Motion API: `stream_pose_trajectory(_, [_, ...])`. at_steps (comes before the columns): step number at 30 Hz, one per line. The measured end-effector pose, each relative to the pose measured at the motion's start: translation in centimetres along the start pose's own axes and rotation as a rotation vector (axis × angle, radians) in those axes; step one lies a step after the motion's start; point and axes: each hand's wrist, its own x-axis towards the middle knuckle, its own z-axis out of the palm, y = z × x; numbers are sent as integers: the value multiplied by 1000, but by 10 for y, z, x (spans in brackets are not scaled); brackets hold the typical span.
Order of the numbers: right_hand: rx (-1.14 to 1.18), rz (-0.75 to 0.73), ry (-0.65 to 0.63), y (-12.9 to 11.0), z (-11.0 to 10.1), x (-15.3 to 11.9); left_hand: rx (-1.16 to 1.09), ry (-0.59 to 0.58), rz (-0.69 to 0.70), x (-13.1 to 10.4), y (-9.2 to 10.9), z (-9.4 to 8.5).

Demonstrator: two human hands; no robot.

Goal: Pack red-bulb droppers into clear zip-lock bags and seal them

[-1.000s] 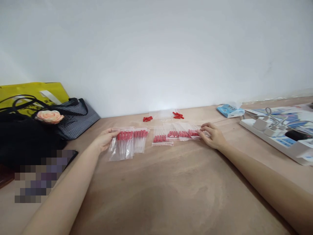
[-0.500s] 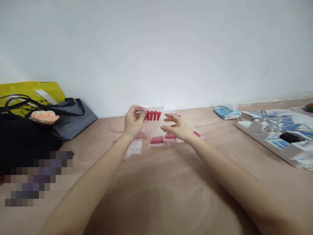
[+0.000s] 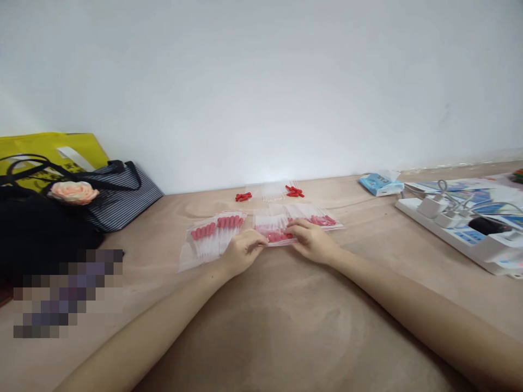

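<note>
In the middle of the table lies a clear zip bag (image 3: 278,237) holding red-ended pieces, whose exact kind I cannot make out. My left hand (image 3: 245,250) pinches the near edge of this bag at its left corner. On its right side, my right hand (image 3: 308,239) has its fingers curled onto the bag, the thumb partly hidden. To the left, flat on the wood, are clear bags with red-ended pieces (image 3: 230,221) in rows. Another bag with red pieces (image 3: 323,220) lies just right of my right hand.
Two small heaps of red pieces (image 3: 243,196) and a clear bag (image 3: 272,190) lie near the wall. A striped bag (image 3: 122,198) and a yellow bag (image 3: 81,147) stand left. On the right are a tissue pack (image 3: 379,185) and a power strip (image 3: 445,231) with plugs.
The raised bag with red-ended pieces is no longer held up in my left hand. Both hands have come down to a bag on the table, and the left-side rows now show.
</note>
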Motion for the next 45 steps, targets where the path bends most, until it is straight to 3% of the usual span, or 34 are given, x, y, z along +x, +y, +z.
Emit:
stream_pose_trajectory(5, [-444,-308,-30,-5,-8,-20,74,-161,120,-11,5,5])
stream_pose_trajectory(9, [-529,-468,-90,-3,-12,-24,148,-232,155,-14,5,0])
stream_pose_trajectory(14, [-516,-434,-88,-5,-12,-21,268,-207,190,-20,4,-7])
stream_pose_trajectory(24, [-493,-331,-13,-7,-8,-20,500,-169,276,-20,4,-4])
stream_pose_trajectory(28, [-578,-396,49,-19,6,-8,549,-170,327,-17,6,-5])
stream_pose_trajectory(34, [-659,-546,42,-29,28,8,640,-163,430,-15,7,-6])
stream_pose_trajectory(45, [-639,-609,15,-27,29,9,721,-159,552,-11,9,-4])
